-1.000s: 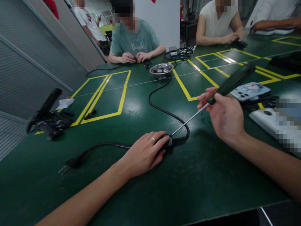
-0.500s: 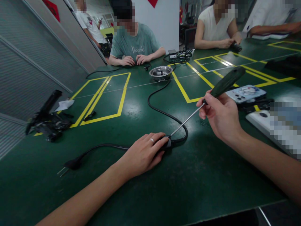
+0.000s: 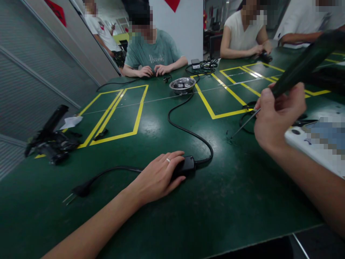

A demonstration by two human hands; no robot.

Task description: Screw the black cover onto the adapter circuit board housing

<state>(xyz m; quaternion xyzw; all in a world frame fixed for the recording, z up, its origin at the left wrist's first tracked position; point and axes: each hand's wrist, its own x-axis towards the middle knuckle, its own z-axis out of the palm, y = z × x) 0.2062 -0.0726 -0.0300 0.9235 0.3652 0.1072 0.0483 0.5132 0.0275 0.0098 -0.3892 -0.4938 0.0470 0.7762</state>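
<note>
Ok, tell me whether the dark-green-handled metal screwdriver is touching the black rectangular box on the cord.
Apart: the head view shows the screwdriver off to the right of the box, with green tabletop between.

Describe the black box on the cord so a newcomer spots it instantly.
On the green table, find the person's left hand. Under it sits a black box, partly covered. Unlike the two-pronged plug further left, it is a plain block with a cord leaving its right end.

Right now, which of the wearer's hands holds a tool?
The right hand, gripping the screwdriver; the left hand, wearing a ring, rests on the black box.
</note>
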